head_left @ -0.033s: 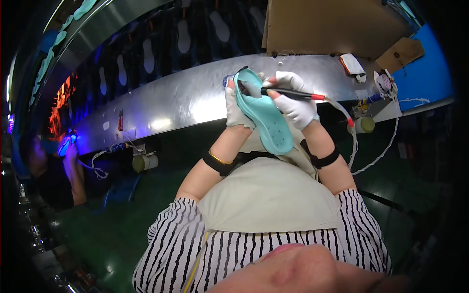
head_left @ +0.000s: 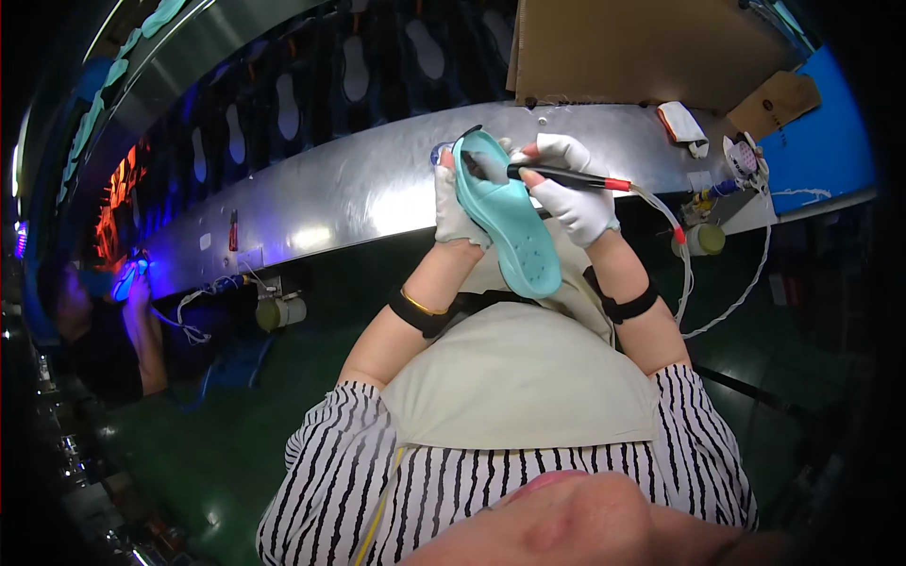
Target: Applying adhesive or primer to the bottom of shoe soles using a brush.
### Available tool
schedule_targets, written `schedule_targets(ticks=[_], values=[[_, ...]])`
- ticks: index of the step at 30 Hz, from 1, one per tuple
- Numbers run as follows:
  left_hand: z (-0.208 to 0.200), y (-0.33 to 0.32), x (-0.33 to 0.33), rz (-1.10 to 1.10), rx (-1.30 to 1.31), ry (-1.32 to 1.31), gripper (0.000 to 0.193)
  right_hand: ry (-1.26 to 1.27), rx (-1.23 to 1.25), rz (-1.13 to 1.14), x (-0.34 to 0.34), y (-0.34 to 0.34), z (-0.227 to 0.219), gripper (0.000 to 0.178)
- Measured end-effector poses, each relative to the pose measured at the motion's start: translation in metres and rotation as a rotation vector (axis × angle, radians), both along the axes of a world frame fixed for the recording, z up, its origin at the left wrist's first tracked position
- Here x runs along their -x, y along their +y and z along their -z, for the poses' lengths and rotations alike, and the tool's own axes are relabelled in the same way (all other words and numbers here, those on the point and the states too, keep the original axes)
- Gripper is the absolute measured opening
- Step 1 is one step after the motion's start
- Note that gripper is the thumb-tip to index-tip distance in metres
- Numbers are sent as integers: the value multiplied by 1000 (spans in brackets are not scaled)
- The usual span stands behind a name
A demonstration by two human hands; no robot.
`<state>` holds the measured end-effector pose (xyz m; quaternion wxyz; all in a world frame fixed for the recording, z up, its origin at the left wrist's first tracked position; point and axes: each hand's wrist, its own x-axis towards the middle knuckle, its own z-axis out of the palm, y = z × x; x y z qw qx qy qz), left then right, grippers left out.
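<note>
A teal shoe sole (head_left: 519, 226), with small holes at its near end, is held tilted above the front edge of the metal bench. My left hand (head_left: 454, 203), in a white fingerless-tip glove, closes round its far left side. My right hand (head_left: 574, 193), gloved the same way, grips a black pen-shaped tool (head_left: 566, 177) with a red band. The tool's tip reaches over the dark and whitish patch at the sole's far end; whether it touches cannot be told. Pale tubes (head_left: 661, 204) run from the tool's back end.
Grey soles (head_left: 355, 71) lie in a row behind the metal bench (head_left: 311, 203). A cardboard sheet (head_left: 642, 52) stands at the back; a white glove (head_left: 681, 128) lies at right. Below the edge hang capped pots (head_left: 703, 241). Another person (head_left: 104, 330) works at far left in blue light.
The sole's near end has shifted very slightly left, and the tool with my right hand has moved slightly right. My left hand stays on the sole.
</note>
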<state>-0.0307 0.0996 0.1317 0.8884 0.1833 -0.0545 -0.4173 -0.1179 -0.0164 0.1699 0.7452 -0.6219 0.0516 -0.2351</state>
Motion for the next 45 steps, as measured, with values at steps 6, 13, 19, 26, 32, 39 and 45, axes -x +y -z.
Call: schedule_targets(ticks=[6, 13, 19, 26, 32, 39, 45], values=[[0, 11, -12, 165, 74, 21, 76, -147, 710, -4, 4, 10, -5, 20], [-6, 20, -25, 200, -75, 83, 78, -124, 561, -69, 20, 8, 9, 16], [2, 28, 3, 232, -51, 50, 85, 64, 128, -109, 41, 8, 26, 13], [18, 42, 36, 341, -320, -187, 85, 62, 323, -42, 59, 3, 32, 14], [13, 13, 22, 55, -90, -122, 96, 41, -72, -10, 45, 7, 26, 13], [6, 4, -3, 1, 49, -27, 100, 10, 77, -122, 41, 11, 10, 15], [-1, 4, -12, 9, 98, -26, 106, 20, 266, -16, 37, 12, 15, 9]])
